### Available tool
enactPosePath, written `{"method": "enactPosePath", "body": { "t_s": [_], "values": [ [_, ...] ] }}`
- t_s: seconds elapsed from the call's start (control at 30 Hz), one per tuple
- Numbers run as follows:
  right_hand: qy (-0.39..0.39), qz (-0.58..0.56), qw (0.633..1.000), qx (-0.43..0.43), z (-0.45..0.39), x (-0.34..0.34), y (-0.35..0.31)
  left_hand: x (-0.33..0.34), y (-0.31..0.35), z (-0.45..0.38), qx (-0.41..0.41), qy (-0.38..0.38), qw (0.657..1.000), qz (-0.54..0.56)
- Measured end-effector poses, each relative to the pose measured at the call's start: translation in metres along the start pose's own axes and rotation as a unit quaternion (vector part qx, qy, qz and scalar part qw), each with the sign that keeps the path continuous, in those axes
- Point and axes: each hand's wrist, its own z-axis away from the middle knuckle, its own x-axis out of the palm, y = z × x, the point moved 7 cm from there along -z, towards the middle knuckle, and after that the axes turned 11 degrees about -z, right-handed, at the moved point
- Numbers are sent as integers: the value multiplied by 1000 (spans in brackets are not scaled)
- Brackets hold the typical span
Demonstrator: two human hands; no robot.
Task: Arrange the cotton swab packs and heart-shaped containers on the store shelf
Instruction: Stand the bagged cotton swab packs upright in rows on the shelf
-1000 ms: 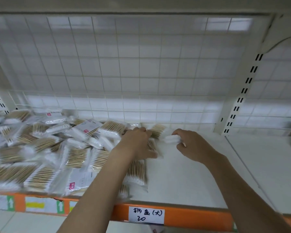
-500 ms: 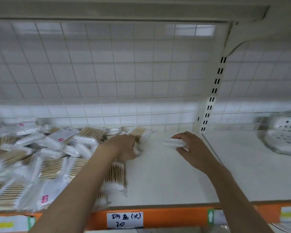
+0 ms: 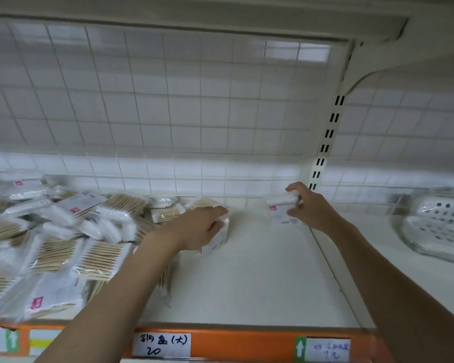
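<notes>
A loose heap of cotton swab packs [image 3: 63, 231] covers the left half of the white shelf [image 3: 260, 279]. My left hand [image 3: 197, 229] lies on top of one swab pack [image 3: 218, 239] at the heap's right edge, fingers curled over its far end. My right hand [image 3: 309, 208] holds another swab pack [image 3: 282, 209] upright on the shelf near the back right corner, thumb and fingers pinching its sides. No heart-shaped container is recognisable.
A white wire grid [image 3: 155, 113] backs the shelf. A slotted upright post [image 3: 325, 142] divides this bay from the one to the right, where clear perforated plastic trays [image 3: 440, 229] lie. The orange front rail [image 3: 233, 344] carries price labels.
My right hand has carried its pack rightward and back toward the upright post and stood it up. My left hand has drawn a pack out from the heap's edge. The view has shifted right.
</notes>
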Motion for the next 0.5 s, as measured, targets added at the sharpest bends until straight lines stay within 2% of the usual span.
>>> {"method": "enactPosePath", "body": {
  "t_s": [0.1, 0.2, 0.27, 0.5],
  "values": [
    [-6, 17, 1000, -1, -9, 0, 6, 1, -4, 2, -21, 7, 999, -47],
    [-13, 82, 996, -12, -13, 0, 14, 11, -9, 5, -59, -53, 993, -88],
    [-4, 148, 989, -28, -15, -3, 19, 13, -6, 5, -57, -50, 994, -76],
    [13, 253, 963, -91, -20, -9, 17, 10, 4, -9, -71, -23, 997, 0]
  ]
}}
